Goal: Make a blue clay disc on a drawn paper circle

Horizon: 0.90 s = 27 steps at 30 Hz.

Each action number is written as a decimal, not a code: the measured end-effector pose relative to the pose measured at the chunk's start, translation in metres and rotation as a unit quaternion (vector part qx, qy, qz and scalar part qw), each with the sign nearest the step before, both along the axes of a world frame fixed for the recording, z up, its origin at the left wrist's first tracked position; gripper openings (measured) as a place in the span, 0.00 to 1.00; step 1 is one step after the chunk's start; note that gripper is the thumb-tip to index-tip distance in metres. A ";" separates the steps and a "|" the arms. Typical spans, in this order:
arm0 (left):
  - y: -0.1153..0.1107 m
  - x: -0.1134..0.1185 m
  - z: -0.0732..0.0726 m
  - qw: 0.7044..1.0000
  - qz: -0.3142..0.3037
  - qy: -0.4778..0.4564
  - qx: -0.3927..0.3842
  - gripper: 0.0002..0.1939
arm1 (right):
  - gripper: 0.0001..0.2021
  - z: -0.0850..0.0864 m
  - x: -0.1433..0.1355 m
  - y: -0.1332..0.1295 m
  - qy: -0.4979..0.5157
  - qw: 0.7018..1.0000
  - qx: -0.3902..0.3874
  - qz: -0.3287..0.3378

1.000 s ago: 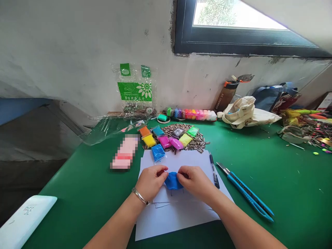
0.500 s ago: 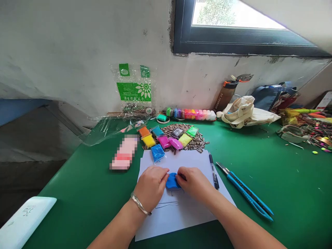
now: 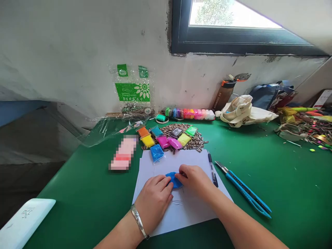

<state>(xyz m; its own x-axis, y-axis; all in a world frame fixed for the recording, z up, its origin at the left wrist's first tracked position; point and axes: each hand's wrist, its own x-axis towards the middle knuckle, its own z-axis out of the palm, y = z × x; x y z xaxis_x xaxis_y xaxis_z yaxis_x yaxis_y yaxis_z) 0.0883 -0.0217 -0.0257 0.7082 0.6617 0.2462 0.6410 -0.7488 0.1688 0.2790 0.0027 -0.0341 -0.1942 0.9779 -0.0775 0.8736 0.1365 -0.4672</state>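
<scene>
Since the earlier frame, the left hand (image 3: 155, 197) has come down flatter, its pinch at the rim giving way to fingers laid over the near left part of the blue clay (image 3: 175, 180). Those fingers lie extended, loosely side by side. The right hand (image 3: 194, 178) pinches the clay's right edge between thumb and fingertips. The clay sits thin and flat on the white paper (image 3: 181, 214), just short of the seeds (image 3: 203, 142) and the packets of coloured clay. To my eye, good work here wants the left fingers pressing lightly and evenly as an anchor, while the right makes small nips along the rim; a hard tug could tear it.
</scene>
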 end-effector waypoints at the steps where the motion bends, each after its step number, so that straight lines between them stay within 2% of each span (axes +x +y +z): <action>1: -0.001 0.000 0.000 1.000 0.000 -0.001 0.003 0.14 | 0.09 0.000 0.003 0.001 0.016 1.000 -0.003 -0.001; 6: -0.003 0.002 -0.002 1.000 0.008 -0.015 0.016 0.14 | 0.12 0.004 0.022 0.009 0.114 0.993 0.009 -0.032; 9: -0.004 0.002 -0.004 1.000 0.010 -0.015 0.019 0.14 | 0.13 0.014 0.033 0.007 0.116 0.992 0.026 -0.048; 14: -0.006 0.003 -0.006 1.000 0.017 -0.008 0.015 0.17 | 0.12 0.025 0.037 -0.010 0.049 0.996 0.073 0.032; 21: -0.008 0.004 -0.009 1.000 0.023 -0.007 0.002 0.21 | 0.15 0.004 0.026 -0.044 -0.034 0.969 0.198 0.142; 27: -0.009 0.005 -0.014 0.999 0.030 -0.016 0.002 0.21 | 0.23 -0.002 0.026 -0.052 -0.104 0.958 0.213 0.164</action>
